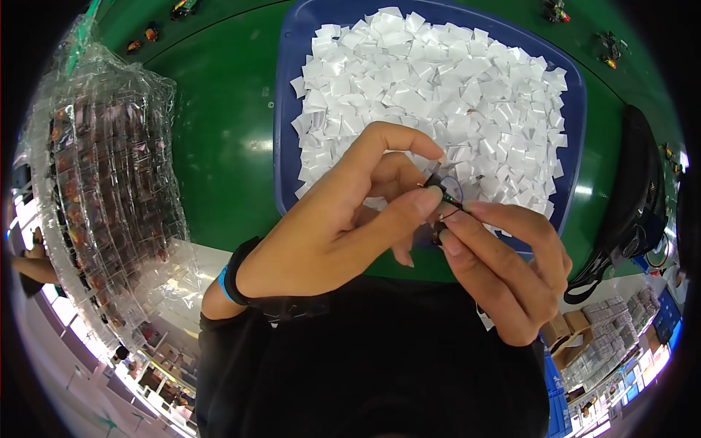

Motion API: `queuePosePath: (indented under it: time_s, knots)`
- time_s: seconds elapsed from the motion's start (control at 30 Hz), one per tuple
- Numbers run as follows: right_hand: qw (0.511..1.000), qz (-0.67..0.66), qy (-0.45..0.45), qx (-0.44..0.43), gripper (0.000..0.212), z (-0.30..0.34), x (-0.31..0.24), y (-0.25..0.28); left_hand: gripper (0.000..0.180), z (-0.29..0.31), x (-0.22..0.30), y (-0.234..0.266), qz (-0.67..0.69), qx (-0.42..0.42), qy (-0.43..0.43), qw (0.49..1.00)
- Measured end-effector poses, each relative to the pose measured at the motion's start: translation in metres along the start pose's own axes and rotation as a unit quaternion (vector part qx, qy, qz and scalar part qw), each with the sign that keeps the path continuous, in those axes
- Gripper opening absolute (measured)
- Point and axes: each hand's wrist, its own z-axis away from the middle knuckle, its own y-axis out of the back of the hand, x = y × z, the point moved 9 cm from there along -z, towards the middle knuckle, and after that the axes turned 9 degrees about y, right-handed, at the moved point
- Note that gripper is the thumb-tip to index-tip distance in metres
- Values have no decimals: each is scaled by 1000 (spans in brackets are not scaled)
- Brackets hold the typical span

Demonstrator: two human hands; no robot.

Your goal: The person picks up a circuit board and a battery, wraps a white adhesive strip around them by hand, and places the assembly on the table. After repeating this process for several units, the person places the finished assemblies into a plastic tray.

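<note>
Both of my hands meet over the near side of a blue tray heaped with small white square pieces. My left hand pinches a small dark circuit board with thin wires between thumb and fingers, its index finger arched above. My right hand grips the lower right end of that board with thumb and fingertips. A thin wire loops up beside the board. A small round black part shows by the right fingertips; I cannot tell whether it is joined to the board.
At the left lies a large clear plastic bag holding gridded clear trays of dark parts. A black padded bag rests at the right edge of the green table. Several small wired parts lie toward the far corners. Cardboard boxes stand below right.
</note>
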Motion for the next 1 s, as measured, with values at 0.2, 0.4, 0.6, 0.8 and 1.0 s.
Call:
queuePosePath:
  time_s: [0.2, 0.4, 0.6, 0.8, 1.0]
  knots:
    - [996, 3, -84, -12, 26, 2, 9, 0, 31, -3, -4, 0, -164, 8, 27, 986]
    - [996, 7, -93, 6, 28, 11, 16, -2, 33, 1, 9, 6, -202, 45, -111, 972]
    - [996, -4, -85, -39, 30, 4, 20, -5, 40, 4, 14, 7, -174, 9, -118, 978]
    - [995, -11, -100, 10, 35, -5, 20, -8, 35, -2, 7, 9, -137, 25, -40, 990]
    - [971, -80, -223, 16, 40, 11, 36, 9, 35, 1, 2, 22, 43, 15, -128, 991]
